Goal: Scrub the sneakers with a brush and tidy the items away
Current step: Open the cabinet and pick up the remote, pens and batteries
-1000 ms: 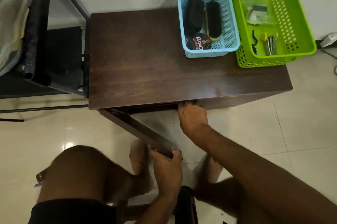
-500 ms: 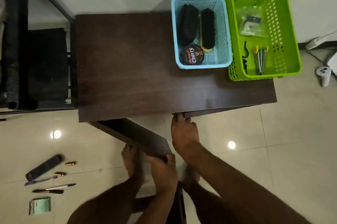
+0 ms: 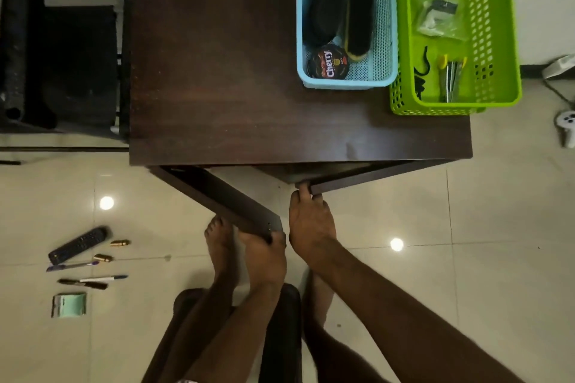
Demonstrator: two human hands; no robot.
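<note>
While the left hand (image 3: 264,253) curls its fingers over the free end of the left cabinet door (image 3: 217,199), which stands swung out at an angle from under the worktop (image 3: 217,71), the right hand (image 3: 311,220) pinches the near edge of the right cabinet door (image 3: 373,174), its fingertips hooked round the door's corner. So each grip is clenched on a door, one on either side. Both doors are dark brown like the worktop, and both hang part-way open, meeting in a shallow V toward the person. Bare feet stand on the pale tiled floor (image 3: 466,289) just below the hands, one foot (image 3: 219,242) beside the left door's end.

On the worktop's far right corner sits a blue basket (image 3: 385,24). Inside it lie two dark brushes side by side: a wider black brush (image 3: 325,9) on the left and a narrower brush with a yellowish back (image 3: 359,18) on the right. A round polish tin (image 3: 328,62) with "cherry" on its lid rests in front of them. Touching the blue basket on its right is a green basket (image 3: 497,40), overhanging the worktop's edge; it holds a clear plastic bag (image 3: 438,13) and some small tools with yellow handles (image 3: 451,77). No sneakers are in sight.

On the floor to the left lie a remote control (image 3: 77,245), several pens (image 3: 93,280) and a small green packet (image 3: 69,304). A black metal rack (image 3: 62,71) stands left of the worktop.
</note>
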